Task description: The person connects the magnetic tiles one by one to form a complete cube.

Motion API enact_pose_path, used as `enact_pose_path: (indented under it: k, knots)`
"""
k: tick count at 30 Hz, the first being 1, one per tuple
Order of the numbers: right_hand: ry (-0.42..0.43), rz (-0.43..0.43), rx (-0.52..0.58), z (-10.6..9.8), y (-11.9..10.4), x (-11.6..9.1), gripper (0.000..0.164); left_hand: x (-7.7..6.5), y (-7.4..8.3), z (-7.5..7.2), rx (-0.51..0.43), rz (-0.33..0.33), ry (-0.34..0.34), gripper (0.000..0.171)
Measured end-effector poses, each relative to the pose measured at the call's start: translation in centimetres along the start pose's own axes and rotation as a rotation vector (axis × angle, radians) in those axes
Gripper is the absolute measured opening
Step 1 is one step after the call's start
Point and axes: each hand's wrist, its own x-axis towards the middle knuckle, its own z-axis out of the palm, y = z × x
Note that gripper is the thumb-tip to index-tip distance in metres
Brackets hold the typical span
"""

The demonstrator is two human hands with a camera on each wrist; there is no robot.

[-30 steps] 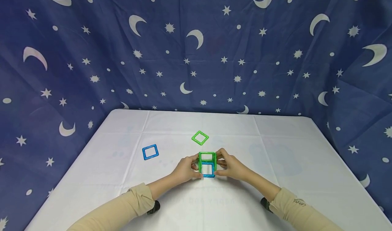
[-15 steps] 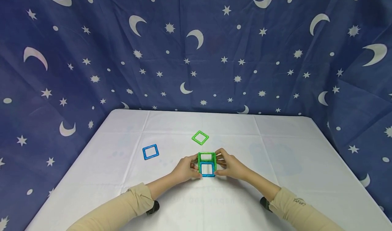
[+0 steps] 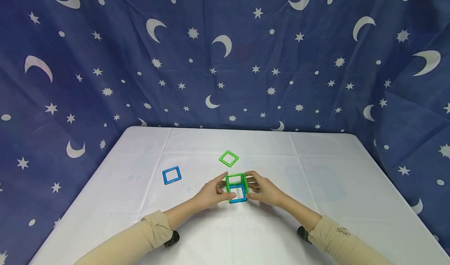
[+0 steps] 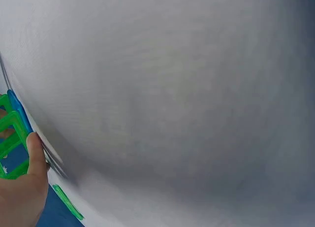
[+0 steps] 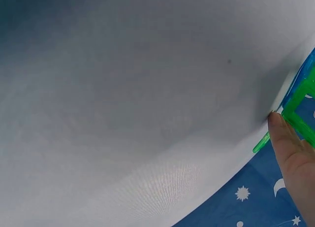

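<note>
An open-fronted box of square magnetic tiles stands on the table in the head view. Its upright green tiles [image 3: 234, 174] rise from a blue tile [image 3: 238, 201] at the bottom. My left hand [image 3: 209, 193] holds the box's left side, with the thumb reaching across the front. On the opposite side, my right hand [image 3: 266, 190] grips it between thumb and fingers. The left wrist view catches the green frames [image 4: 19, 123] beside my left thumb. Part of the box's blue edge [image 5: 299, 81] appears near my right hand [image 5: 294, 158] in the right wrist view.
A loose green square tile [image 3: 229, 159] lies flat behind the box. Farther left is a loose blue square tile [image 3: 172, 175]. White cloth covers the table [image 3: 309, 159], and a blue curtain [image 3: 242, 93] with moons and stars hangs behind it.
The box has turned slightly between my hands. My left thumb has slid right and up along its front, and my left fingers have risen. Both loose tiles remain in place.
</note>
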Motion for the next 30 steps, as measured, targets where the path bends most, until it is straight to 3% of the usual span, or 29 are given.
enact_pose_path:
  k: [5, 12, 23, 30]
  knots:
    - [-0.012, 0.013, -0.003, 0.1, -0.1, 0.3, 0.059, -0.2, -0.1, -0.1, -0.112, -0.012, 0.024, 0.067]
    - [-0.035, -0.008, -0.022, 0.2, -0.2, 0.6, 0.06, -0.3, 0.5, -0.3, -0.21, -0.134, 0.112, 0.049]
    - [-0.06, -0.031, -0.04, 0.1, -0.2, 1.5, 0.059, -0.3, 1.8, -0.4, -0.222, -0.209, 0.138, 0.043]
    - [-0.032, -0.048, -0.102, 0.4, -0.3, 2.3, 0.058, -1.0, 2.3, -0.5, -0.16, -0.228, 0.128, 0.043]
